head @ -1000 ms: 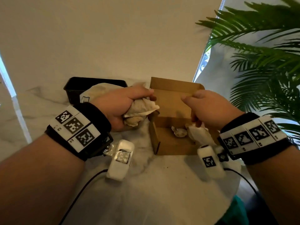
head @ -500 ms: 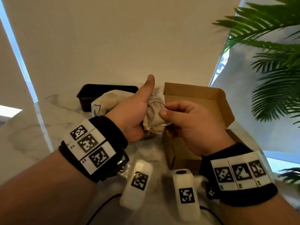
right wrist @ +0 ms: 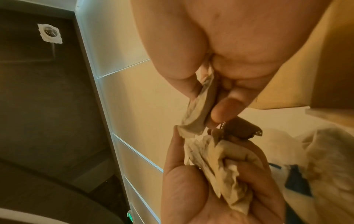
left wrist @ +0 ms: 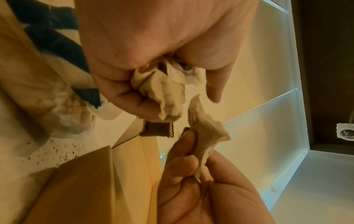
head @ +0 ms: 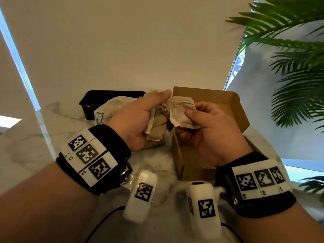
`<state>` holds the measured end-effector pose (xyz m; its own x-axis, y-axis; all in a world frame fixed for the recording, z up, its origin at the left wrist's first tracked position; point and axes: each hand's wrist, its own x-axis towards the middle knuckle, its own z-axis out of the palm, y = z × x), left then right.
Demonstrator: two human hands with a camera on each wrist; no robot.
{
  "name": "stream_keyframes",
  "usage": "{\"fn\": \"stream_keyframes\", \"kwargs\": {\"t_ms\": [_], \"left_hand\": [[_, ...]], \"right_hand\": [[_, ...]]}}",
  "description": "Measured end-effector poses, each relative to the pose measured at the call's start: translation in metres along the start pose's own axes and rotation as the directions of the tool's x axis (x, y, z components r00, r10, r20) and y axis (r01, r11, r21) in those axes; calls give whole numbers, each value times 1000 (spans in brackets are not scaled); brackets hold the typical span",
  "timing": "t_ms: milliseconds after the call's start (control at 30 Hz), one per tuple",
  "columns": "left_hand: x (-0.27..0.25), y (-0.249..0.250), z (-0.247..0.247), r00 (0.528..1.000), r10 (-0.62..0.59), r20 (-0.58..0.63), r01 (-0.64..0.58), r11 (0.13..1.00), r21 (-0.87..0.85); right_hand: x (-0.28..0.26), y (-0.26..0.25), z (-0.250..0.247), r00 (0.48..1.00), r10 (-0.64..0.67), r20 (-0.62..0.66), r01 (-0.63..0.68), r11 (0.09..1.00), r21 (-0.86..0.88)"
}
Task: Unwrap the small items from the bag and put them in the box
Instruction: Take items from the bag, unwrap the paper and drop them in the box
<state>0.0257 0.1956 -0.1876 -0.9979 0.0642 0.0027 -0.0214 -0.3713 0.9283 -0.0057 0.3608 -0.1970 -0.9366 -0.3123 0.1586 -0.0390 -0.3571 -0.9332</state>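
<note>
2 hands share 1 crumpled paper wrap (head: 177,113), held just above the near-left edge of the open cardboard box (head: 206,97). Our left hand (head: 138,123) curls its fingers round the bundle; our right hand (head: 210,130) pinches a loose flap between thumb and forefinger. A small dark item (right wrist: 239,128) already pokes out. We judge it could slip free and miss the box. The cloth bag (head: 112,109) and black tray (head: 98,99) crowd the left side.

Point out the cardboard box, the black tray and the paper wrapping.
cardboard box (head: 208,98), head view, inside of raised lid.
black tray (head: 91,102), head view, near rim.
paper wrapping (head: 182,109), head view, the sheet being peeled back.
</note>
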Motion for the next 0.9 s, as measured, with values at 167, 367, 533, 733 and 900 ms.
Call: {"fn": "stream_keyframes", "kwargs": {"t_ms": [167, 367, 533, 733, 900], "left_hand": [[0, 0, 1, 996, -37, -80, 39, 999, 21], [0, 4, 1, 996, -32, -78, 31, 999, -19], [0, 3, 1, 989, -32, -141, 33, 999, -1], [-2, 5, 2, 978, -2, -208, 9, 999, 36], [1, 2, 1, 980, -12, -200, 30, 996, 88]], "right_hand": [[2, 2, -5, 999, -49, 5, 49, 998, -38], [1, 1, -6, 985, -103, 137, 121, 985, -125], [0, -3, -7, 994, -61, 88, 71, 991, -110], [-7, -46, -38, 991, -78, -112, 53, 976, -212], [-7, -66, -82, 974, 32, -223, -164, 780, -604]]}}
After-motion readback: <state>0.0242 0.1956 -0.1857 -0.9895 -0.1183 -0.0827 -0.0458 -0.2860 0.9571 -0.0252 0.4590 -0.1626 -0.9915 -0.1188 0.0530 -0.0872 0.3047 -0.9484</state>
